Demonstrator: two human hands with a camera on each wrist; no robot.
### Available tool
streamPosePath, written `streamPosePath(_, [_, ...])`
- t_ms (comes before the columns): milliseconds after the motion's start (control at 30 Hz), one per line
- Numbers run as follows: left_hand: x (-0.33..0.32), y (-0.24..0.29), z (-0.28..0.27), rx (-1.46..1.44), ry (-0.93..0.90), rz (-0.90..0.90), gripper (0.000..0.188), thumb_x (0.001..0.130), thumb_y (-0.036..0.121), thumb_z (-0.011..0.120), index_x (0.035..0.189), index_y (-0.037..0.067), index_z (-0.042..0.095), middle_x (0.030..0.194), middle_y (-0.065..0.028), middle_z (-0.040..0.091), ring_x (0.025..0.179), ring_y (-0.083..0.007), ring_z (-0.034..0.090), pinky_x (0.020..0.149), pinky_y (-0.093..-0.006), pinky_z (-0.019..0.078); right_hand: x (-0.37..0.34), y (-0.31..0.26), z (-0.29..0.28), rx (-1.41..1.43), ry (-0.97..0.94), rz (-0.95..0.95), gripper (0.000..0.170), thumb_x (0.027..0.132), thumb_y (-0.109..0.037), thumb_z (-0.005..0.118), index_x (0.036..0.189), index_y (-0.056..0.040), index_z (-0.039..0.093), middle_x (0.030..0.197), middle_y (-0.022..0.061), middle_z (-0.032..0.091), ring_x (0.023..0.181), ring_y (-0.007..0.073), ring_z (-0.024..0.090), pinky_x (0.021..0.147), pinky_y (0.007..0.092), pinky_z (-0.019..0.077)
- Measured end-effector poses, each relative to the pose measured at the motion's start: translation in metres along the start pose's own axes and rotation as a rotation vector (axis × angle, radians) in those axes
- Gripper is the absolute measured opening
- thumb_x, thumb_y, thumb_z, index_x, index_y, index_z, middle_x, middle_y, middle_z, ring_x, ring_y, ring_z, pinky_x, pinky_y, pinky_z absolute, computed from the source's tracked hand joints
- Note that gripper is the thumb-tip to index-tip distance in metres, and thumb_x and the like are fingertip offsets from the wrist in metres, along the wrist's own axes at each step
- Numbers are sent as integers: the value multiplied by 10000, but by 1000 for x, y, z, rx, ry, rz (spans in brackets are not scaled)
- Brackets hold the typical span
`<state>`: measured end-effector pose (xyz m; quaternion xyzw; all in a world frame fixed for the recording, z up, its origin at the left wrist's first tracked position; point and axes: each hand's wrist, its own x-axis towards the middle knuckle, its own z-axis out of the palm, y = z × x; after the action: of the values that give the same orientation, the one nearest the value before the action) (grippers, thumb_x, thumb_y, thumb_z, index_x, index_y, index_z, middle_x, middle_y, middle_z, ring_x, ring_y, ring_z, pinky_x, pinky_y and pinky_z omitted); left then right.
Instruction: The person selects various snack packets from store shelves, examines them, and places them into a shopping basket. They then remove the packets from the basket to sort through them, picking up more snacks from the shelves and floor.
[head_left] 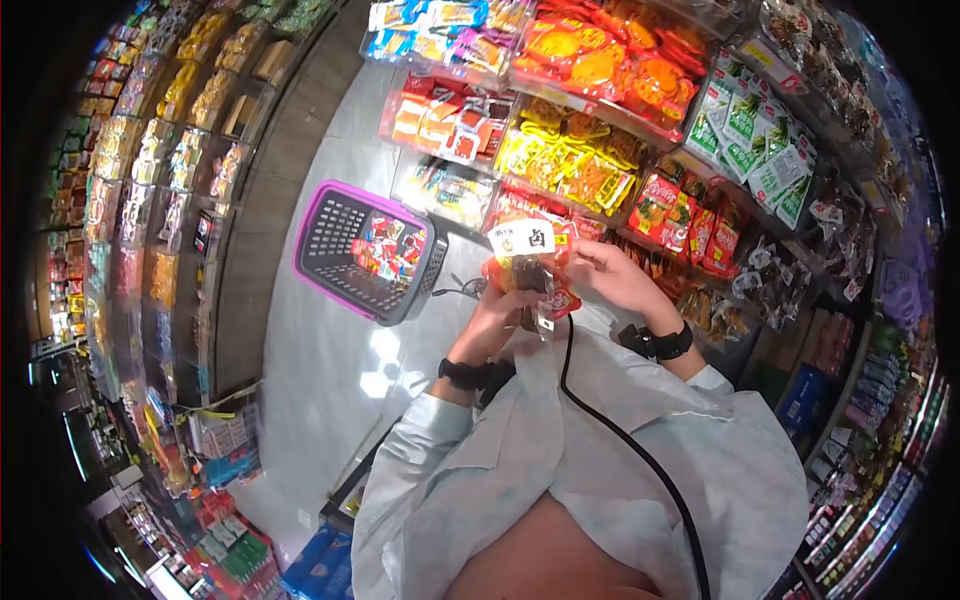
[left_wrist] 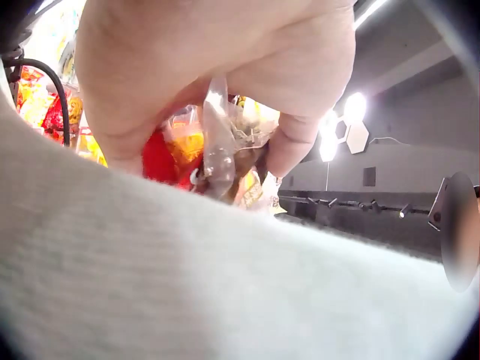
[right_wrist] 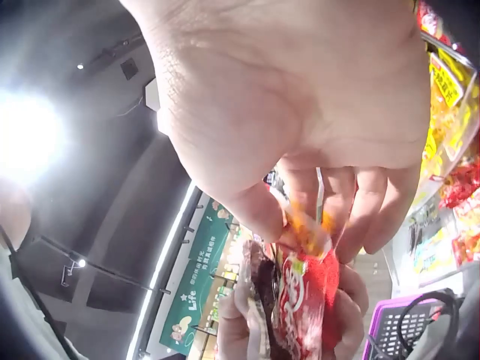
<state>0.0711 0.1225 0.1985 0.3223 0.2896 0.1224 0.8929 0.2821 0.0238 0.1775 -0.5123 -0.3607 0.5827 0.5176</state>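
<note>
In front of the chest my left hand (head_left: 492, 325) grips several small snack packets. Among them are a clear packet with dark contents and a white label (head_left: 522, 238), and a red packet (right_wrist: 300, 304) with white lettering. My right hand (head_left: 618, 277) is at their right side. Its thumb and fingers pinch a small clear packet with orange contents (right_wrist: 306, 234), right at the top of the red one. From the left wrist, the left hand (left_wrist: 217, 56) curls around the bundle, with a clear wrapper edge (left_wrist: 219, 146) between thumb and fingers; the sleeve hides the lower part.
A grey basket with a purple rim (head_left: 300, 238) stands on the floor at the left, holding several packets (head_left: 390, 250). Ahead and right are tiered bins of snacks, including yellow packets (head_left: 575, 165). Another shelf row (head_left: 165, 190) runs along the left. A black cable (head_left: 625, 432) hangs down the shirt.
</note>
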Motion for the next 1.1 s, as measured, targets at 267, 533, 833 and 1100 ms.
streamPosePath(267, [-47, -36, -73, -139, 10, -66, 461, 949, 105, 562, 1395, 9, 497, 1271, -110, 638, 1149, -234, 650, 964, -389, 538, -22, 23, 77, 13, 111, 149, 196, 1029, -123, 621, 1194, -17, 614, 978, -67, 609, 868, 8, 525, 743, 210, 447])
streamPosePath(533, [-56, -59, -90, -311, -104, -98, 443, 956, 30, 526, 1397, -2, 506, 1301, -105, 635, 1198, -201, 625, 1013, -374, 514, -70, 27, 103, -51, 389, 171, 206, 1022, -98, 617, 1213, -21, 603, 978, -54, 616, 846, 20, 532, 740, 213, 452])
streamPosePath(833, [-30, -52, -67, 172, -222, 127, 333, 947, 32, 548, 1278, 19, 579, 1088, -47, 680, 941, -138, 677, 786, -307, 560, -102, 45, 89, -24, 513, 114, 499, 955, -26, 675, 1400, -39, 450, 1272, 62, 642, 1112, 119, 633, 917, 282, 534])
streamPosePath(1100, [27, -52, -34, 281, -187, -285, 393, 954, 131, 533, 1328, 22, 579, 1172, -82, 657, 1019, -160, 659, 849, -318, 539, -103, 53, 28, 197, 674, 210, 422, 949, -48, 695, 1303, -57, 467, 1074, 54, 709, 898, 88, 656, 748, 238, 522])
